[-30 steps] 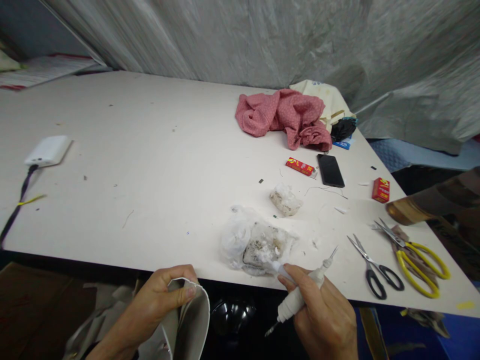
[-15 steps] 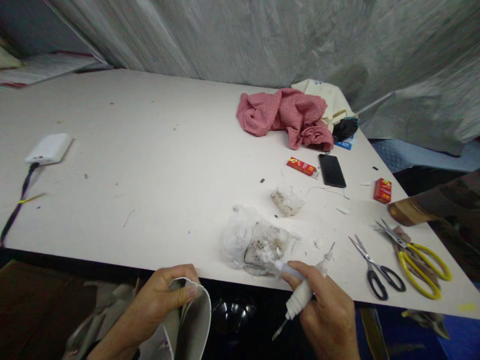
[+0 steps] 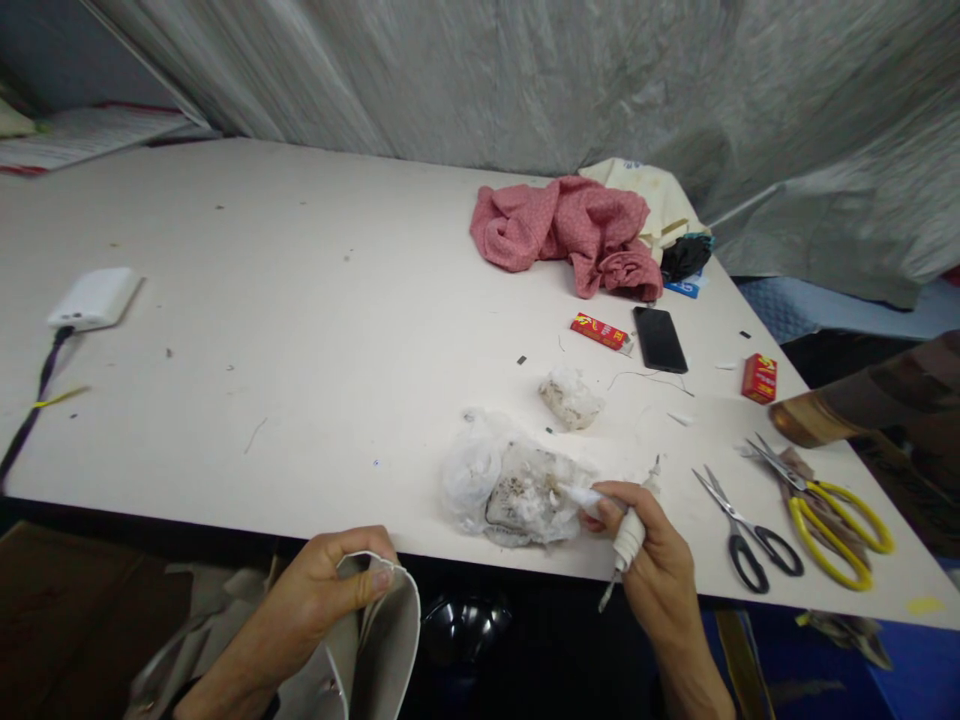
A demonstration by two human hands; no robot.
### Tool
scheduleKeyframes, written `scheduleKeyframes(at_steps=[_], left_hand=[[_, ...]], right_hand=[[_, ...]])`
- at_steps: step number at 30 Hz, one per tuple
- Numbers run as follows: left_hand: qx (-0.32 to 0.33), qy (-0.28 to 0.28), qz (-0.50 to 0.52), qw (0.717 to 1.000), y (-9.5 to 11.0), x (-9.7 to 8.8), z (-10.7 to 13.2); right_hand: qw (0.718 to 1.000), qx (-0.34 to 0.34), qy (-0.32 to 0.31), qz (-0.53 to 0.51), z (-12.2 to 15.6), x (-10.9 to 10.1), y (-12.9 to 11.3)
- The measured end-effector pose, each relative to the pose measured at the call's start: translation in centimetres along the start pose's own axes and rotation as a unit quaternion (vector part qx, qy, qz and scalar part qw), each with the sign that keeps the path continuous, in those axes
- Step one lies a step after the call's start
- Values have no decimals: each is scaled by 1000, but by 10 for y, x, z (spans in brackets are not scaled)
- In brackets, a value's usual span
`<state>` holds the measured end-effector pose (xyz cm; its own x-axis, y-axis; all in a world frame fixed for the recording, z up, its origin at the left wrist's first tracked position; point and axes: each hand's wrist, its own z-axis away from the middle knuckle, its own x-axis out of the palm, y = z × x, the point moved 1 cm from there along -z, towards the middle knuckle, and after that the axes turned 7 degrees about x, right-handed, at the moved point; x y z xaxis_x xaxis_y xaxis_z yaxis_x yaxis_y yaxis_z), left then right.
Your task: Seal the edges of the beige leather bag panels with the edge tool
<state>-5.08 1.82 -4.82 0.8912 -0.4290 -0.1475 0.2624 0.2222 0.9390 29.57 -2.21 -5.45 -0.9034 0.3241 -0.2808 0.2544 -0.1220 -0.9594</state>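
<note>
My left hand (image 3: pixel 322 590) is below the table's near edge, closed on a curved piece of pale stiff material (image 3: pixel 386 640). My right hand (image 3: pixel 652 565) is at the near edge, closed around a white tape-wrapped awl-like tool (image 3: pixel 628 535) whose thin metal tip points down. Its fingers also pinch a small white strip that reaches toward a clear plastic bag of white stuffing (image 3: pixel 517 485) just to its left.
On the white table (image 3: pixel 300 320): a smaller wad in plastic (image 3: pixel 570 397), black-handled scissors (image 3: pixel 742 530), yellow-handled scissors (image 3: pixel 832 505), a black phone (image 3: pixel 660 340), two red boxes (image 3: pixel 600 331) (image 3: pixel 760 378), pink cloth (image 3: pixel 570 230), a white charger (image 3: pixel 94 298) at left. A brown sleeve (image 3: pixel 862 400) enters from the right.
My right hand has moved up and forward from below the edge onto the table, tilting the tool more upright and reaching the bag. My left hand has stayed put.
</note>
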Motion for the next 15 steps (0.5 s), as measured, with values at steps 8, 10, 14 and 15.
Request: scheduleKeyframes(at_steps=[8, 10, 14, 15], left_hand=[[4, -5, -17, 1000, -7, -3, 0], [8, -5, -29, 1000, -8, -4, 0], [11, -2, -41, 999, -8, -4, 0], [9, 0, -42, 999, -8, -4, 0]], right_hand=[[994, -43, 11, 102, -25, 2, 22], [993, -48, 24, 105, -25, 3, 23], [992, -54, 51, 102, -24, 5, 27], [992, -56, 54, 100, -24, 6, 28]])
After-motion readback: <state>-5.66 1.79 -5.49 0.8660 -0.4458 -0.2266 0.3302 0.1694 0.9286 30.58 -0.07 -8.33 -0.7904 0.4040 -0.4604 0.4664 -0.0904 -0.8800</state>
